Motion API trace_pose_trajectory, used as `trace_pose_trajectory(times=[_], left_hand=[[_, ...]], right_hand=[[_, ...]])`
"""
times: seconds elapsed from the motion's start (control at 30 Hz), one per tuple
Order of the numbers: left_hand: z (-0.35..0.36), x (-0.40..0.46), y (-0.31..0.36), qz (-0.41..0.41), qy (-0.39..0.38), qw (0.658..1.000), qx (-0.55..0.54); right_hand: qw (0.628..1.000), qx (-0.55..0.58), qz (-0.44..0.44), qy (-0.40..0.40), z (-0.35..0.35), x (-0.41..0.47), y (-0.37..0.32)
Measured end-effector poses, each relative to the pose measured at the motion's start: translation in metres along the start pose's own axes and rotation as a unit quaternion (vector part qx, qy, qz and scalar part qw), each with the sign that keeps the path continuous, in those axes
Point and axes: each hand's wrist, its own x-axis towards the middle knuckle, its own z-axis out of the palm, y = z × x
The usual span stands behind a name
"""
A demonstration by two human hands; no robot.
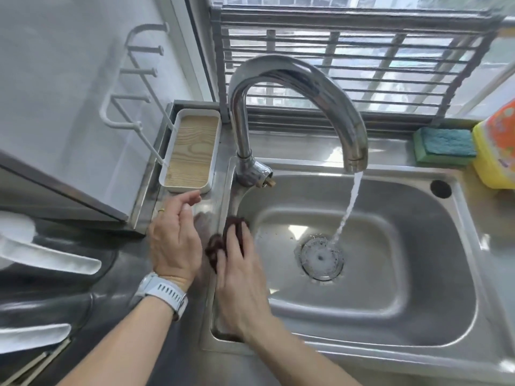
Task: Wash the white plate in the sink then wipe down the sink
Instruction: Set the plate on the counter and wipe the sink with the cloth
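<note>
Right hand [239,277] pressed flat on a dark brown cloth [223,243] at the sink's [418,316] left rim, about nine o'clock from the drain [320,257]; fingers lying fairly straight over the cloth, not wrapped round it, with cloth bunched out past the fingertips at eleven o'clock and at the thumb side. Left hand [175,238] just beside it at nine o'clock, over the steel counter [125,316], fingers loosely curled and holding nothing, a ring on one finger, a white watch [164,292] on the wrist. Hands close together, contact between them impossible to judge.

Water running from the curved chrome tap [292,87] (base at the sink's eleven o'clock corner), falling in a slanting stream onto the drain strainer, foaming there. Basin wet and shiny.

At the far left edge, at about nine o'clock from the hands, white blurred crockery in a rack [41,254] — whether the white plate is among it, cannot tell.

At twelve o'clock from the left hand, a white tray with a wood-grain bottom [192,151]. At two o'clock from the drain, on the back ledge, a green and blue sponge [443,146], touching or just beside a yellow bottle with an orange label [496,151]. Behind the tap, a barred window [362,51]. White wall hooks [133,79] at ten o'clock.
</note>
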Motion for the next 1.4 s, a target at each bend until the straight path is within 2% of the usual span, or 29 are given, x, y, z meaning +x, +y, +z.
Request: trace_pose_trajectory(times=[0.1,0.17,0.27,0.37,0.47,0.57,0.67,0.73,0.8,0.87,0.93,1.03,1.1,1.2,1.3,1.4], left_hand=[[-0.001,-0.003,-0.001,0.001,0.000,1.000,0.004],[-0.003,-0.006,-0.001,0.000,-0.001,1.000,0.009],[-0.005,-0.013,0.000,0.034,-0.009,0.999,0.036],[-0.001,-0.026,0.003,0.122,-0.041,0.988,0.089],[0.011,-0.042,0.000,0.212,-0.129,0.960,0.129],[0.022,-0.054,-0.005,0.266,-0.203,0.930,0.154],[0.030,-0.058,-0.011,0.279,-0.240,0.913,0.177],[0.031,-0.058,-0.017,0.276,-0.242,0.912,0.184],[0.030,-0.057,-0.025,0.305,-0.239,0.900,0.200],[0.031,-0.060,-0.030,0.338,-0.230,0.889,0.206],[0.034,-0.060,-0.034,0.343,-0.221,0.890,0.204],[0.041,-0.058,-0.040,0.335,-0.224,0.893,0.202],[0.043,-0.057,-0.041,0.334,-0.215,0.897,0.195],[0.042,-0.059,-0.041,0.328,-0.208,0.901,0.193],[0.041,-0.058,-0.039,0.318,-0.207,0.905,0.192],[0.041,-0.059,-0.037,0.321,-0.199,0.905,0.196]], right_hand=[[0.998,0.019,0.052,0.034,-0.001,0.062,-0.014],[0.997,0.011,0.067,0.040,0.001,0.065,-0.017],[0.997,-0.042,0.068,-0.004,0.004,-0.013,-0.018],[0.984,-0.174,-0.020,-0.027,-0.019,-0.099,0.002],[0.965,-0.244,-0.093,-0.032,-0.074,-0.139,0.048],[0.942,-0.324,-0.072,-0.048,-0.158,-0.147,0.102],[0.886,-0.452,-0.077,-0.067,-0.244,-0.137,0.166],[0.853,-0.505,-0.099,-0.088,-0.266,-0.128,0.187],[0.871,-0.483,-0.069,-0.062,-0.234,-0.125,0.173],[0.919,-0.385,-0.054,-0.070,-0.176,-0.126,0.141],[0.949,-0.290,-0.075,-0.101,-0.133,-0.118,0.105],[0.949,-0.271,-0.113,-0.112,-0.141,-0.112,0.106],[0.928,-0.324,-0.135,-0.122,-0.183,-0.125,0.140],[0.868,-0.449,-0.131,-0.167,-0.260,-0.123,0.203],[0.807,-0.549,-0.157,-0.152,-0.315,-0.075,0.244],[0.764,-0.598,-0.206,-0.126,-0.338,0.009,0.238]])
